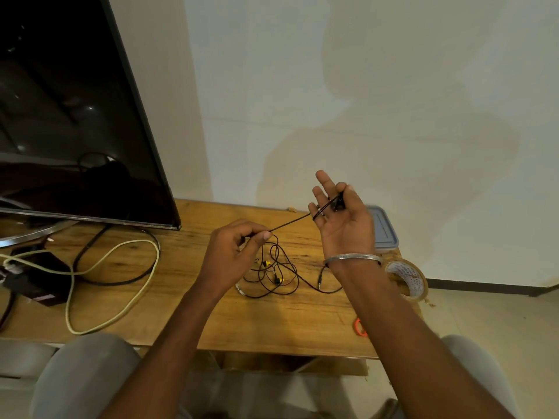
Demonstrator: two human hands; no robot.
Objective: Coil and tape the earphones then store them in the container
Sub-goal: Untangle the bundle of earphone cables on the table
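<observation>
We find no text that we can read. The white inner core of the brown translucent packing-tape roll [406, 275], in the lower right of the frame, carries small dark print (too blurred to yield a single letter).

open tabletop [272, 325] at front, earphone cable tangle [278, 273] centre, monitor [75, 116] blocking left
</observation>
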